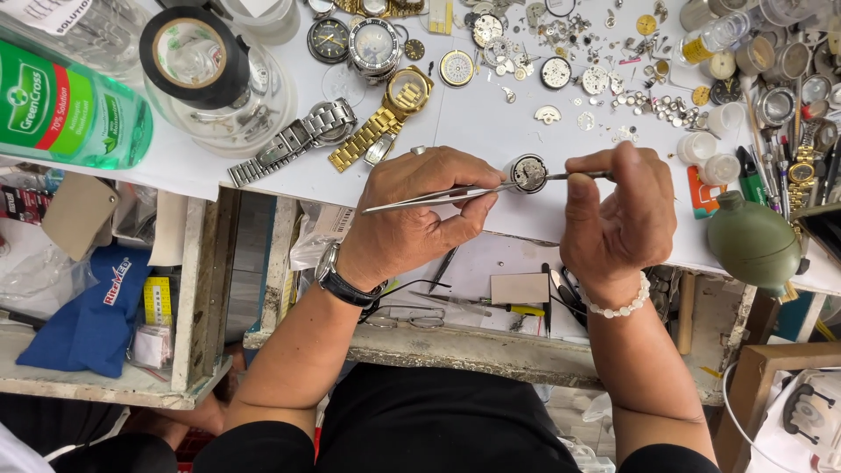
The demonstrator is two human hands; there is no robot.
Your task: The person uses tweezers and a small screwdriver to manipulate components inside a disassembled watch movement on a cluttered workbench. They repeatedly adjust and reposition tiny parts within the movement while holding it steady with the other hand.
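Head view: the left hand (416, 219) is closed on steel tweezers (438, 196), tips meeting a round watch movement (528, 172) lying on the white bench top (491, 131) near its front edge. The right hand (618, 215) pinches a thin screwdriver (583, 176) whose tip touches the movement's right side. A gold watch (390, 109) and a steel bracelet watch (298, 136) lie just behind the left hand. Loose gears and dials (596, 79) are scattered behind. A green rubber blower (753, 241) sits right of the right hand. Neither hand covers the movement.
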